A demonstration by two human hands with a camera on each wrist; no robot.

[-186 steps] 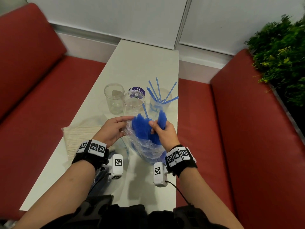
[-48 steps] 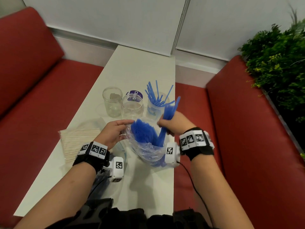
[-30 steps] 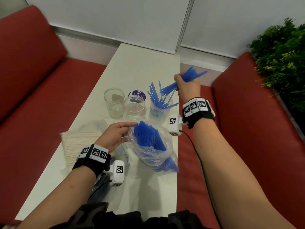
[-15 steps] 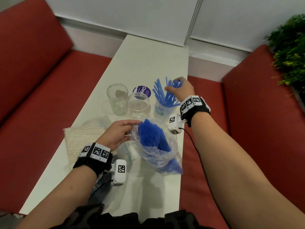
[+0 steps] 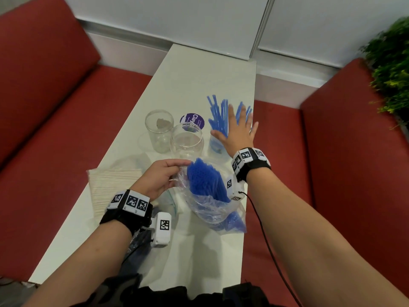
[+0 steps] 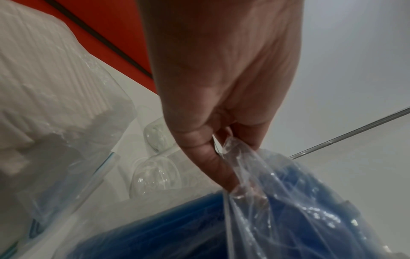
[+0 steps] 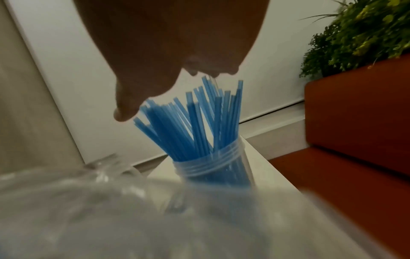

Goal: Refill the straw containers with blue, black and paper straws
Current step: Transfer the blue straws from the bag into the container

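Our right hand [image 5: 238, 131] hovers with fingers spread over the blue straws [image 7: 199, 126] standing in the right-hand jar [image 7: 213, 164] on the table [image 5: 199, 72]. Our left hand [image 5: 162, 178] pinches the rim of the straw bag [image 5: 210, 202], just nearer.

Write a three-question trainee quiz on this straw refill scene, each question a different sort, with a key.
1. True or false: the right hand grips a bundle of blue straws.
2. Multiple choice: what does the left hand hold? A) an empty jar B) the rim of the plastic bag of blue straws C) the paper straws
3. Fill in: how many of the three clear jars hold blue straws now?

Key
1. False: its fingers are spread flat over the straws standing in the right-hand jar.
2. B: it pinches the bag's edge.
3. One; the middle jar and the left jar hold none.
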